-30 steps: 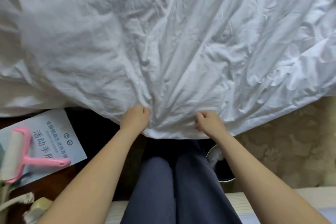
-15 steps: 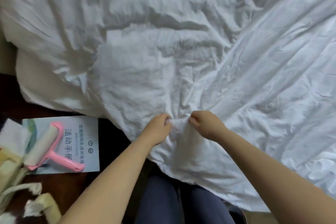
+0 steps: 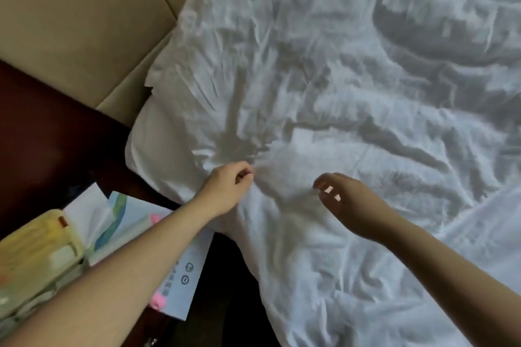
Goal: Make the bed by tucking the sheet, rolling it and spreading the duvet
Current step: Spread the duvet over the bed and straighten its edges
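count: 2 hands, 1 white duvet (image 3: 324, 79), 1 leaflet (image 3: 186, 276) | duvet crumpled beside headboard (image 3: 84, 22) | left hand (image 3: 228, 190) pinches duvet fold | right hand (image 3: 348, 200) released, just above duvet | change: right hand pinched it 0.5 s ago

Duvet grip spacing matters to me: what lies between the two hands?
Only a gathered bulge of the white duvet, between the left hand and right hand, in the head view.

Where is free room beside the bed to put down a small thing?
The bare dark wood between the beige padded panel and the leaflets is free. Lower left is crowded: leaflets, yellow cloth, pink roller. The left hand pinches the white sheet.
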A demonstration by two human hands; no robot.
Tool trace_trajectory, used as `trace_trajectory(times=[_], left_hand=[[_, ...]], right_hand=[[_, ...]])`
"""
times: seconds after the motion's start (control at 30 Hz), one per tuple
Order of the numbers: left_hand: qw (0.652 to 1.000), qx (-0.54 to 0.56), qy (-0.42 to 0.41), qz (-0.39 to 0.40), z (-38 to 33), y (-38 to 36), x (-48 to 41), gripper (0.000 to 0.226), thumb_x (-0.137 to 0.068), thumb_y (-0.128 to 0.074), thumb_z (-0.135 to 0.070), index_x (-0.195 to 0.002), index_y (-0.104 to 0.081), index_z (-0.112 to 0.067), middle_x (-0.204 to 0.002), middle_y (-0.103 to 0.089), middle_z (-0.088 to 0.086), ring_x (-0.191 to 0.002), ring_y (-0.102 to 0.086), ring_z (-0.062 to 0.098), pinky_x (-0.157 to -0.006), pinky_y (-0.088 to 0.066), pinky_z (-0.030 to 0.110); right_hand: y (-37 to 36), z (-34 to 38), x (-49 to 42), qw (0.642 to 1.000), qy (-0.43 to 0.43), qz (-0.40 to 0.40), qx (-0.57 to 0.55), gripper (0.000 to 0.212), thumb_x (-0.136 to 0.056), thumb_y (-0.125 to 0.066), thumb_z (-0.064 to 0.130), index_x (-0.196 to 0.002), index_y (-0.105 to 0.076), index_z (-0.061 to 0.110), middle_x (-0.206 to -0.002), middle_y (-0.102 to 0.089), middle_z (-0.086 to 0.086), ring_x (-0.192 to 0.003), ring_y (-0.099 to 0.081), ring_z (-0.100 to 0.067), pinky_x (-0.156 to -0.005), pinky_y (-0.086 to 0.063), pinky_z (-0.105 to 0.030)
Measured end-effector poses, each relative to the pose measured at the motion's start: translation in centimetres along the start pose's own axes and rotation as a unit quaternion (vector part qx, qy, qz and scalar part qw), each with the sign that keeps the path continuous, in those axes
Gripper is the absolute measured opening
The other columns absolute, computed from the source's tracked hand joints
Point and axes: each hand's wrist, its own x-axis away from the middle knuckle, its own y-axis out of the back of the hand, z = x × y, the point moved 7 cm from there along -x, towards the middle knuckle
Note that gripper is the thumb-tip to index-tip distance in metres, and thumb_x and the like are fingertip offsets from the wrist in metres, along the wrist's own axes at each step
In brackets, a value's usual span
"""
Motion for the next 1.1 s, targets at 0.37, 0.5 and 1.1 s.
trace_trajectory(times=[0.37, 0.5, 1.1], left_hand=[[0.713, 0.586, 0.317, -0.222, 13.8, 8.4, -7.3, 0.094, -0.066, -0.072, -0.061, -0.142, -0.031, -0.023, -0.138, -0.045, 0.003, -0.123, -0.047, 0.024, -0.1, -0.041, 0.036], [0.696, 0.658, 0.274, -0.089, 12.0, 7.6, -10.3, 0.089, -0.062, -0.073, -0.063, -0.135, -0.045, -0.022, -0.124, -0.061, 0.002, -0.104, -0.062, 0.021, -0.068, -0.054, 0.031], [0.68, 0.518, 0.228, -0.467, 19.1, 22.7, 3.2, 0.002, -0.087, -0.064, -0.023, -0.087, -0.063, -0.024, -0.09, -0.065, -0.008, -0.086, -0.063, 0.007, -0.077, -0.052, 0.028]], right_hand=[[1.5, 11.3, -13.1, 0.993, 0.031, -0.113, 0.015, 0.076, -0.091, -0.055, 0.034, -0.149, -0.005, 0.034, -0.158, -0.007, -0.004, -0.144, -0.018, -0.024, -0.109, -0.029, -0.037], [0.6, 12.7, -16.3, 0.994, 0.007, -0.104, 0.026, 0.086, -0.086, -0.055, 0.049, -0.148, 0.004, 0.037, -0.159, 0.0, -0.006, -0.146, -0.002, -0.026, -0.112, -0.026, -0.047], [-5.7, 24.6, -18.6, 0.967, 0.172, -0.016, 0.185, 0.084, -0.072, -0.022, 0.077, -0.135, 0.024, 0.048, -0.159, 0.01, -0.001, -0.142, 0.022, -0.018, -0.115, 0.002, -0.041]])
